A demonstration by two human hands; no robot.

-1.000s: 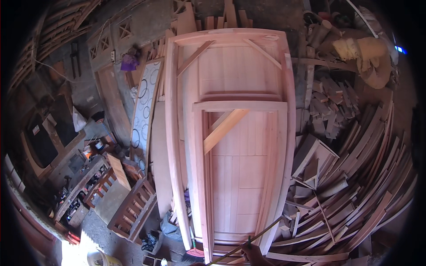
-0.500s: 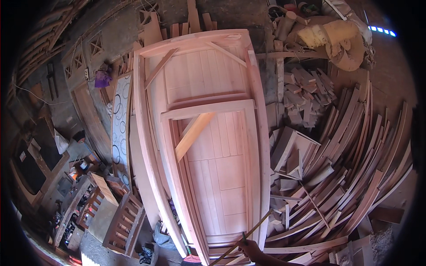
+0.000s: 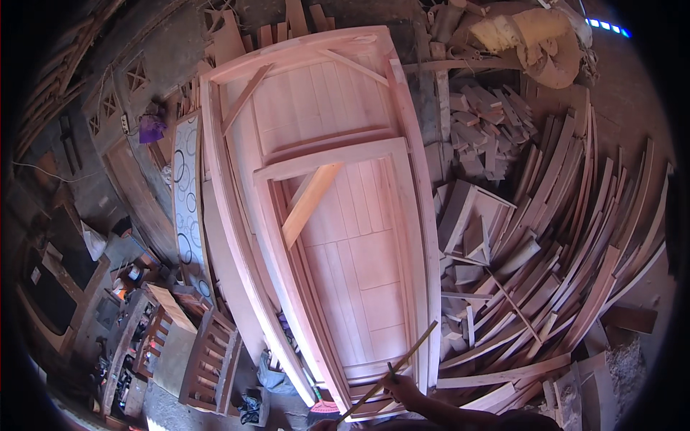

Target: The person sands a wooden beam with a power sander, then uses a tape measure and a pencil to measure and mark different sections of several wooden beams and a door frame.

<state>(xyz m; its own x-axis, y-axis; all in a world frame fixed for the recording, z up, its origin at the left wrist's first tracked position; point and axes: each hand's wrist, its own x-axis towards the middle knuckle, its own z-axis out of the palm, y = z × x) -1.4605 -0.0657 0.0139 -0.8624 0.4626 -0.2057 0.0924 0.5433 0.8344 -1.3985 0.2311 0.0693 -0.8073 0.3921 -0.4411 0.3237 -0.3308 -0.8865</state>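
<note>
My right hand (image 3: 397,388) is closed round a thin green pencil-like stick (image 3: 390,368) beside a long, narrow yellowish measuring strip (image 3: 417,343), which slants across the lower part of the pink wooden assembly. What seems to be my left hand (image 3: 325,425) barely shows at the lower edge by the strip's low end; its fingers are hidden. The assembly has a large outer frame (image 3: 215,126) with corner braces, plank panels (image 3: 370,262) and a smaller inner frame (image 3: 399,201) crossed by an orange diagonal brace (image 3: 310,205).
Curved boards (image 3: 589,251) and offcuts (image 3: 489,129) are heaped at the right. At the left are a slatted wooden piece (image 3: 212,363), a patterned board (image 3: 188,208), a purple bag (image 3: 151,128) and tools. A red broom head (image 3: 323,408) lies below the assembly.
The view has shifted, so the assembly appears further left, higher and tilted. My right hand and forearm show more fully, with the hand slightly higher at the strip.
</note>
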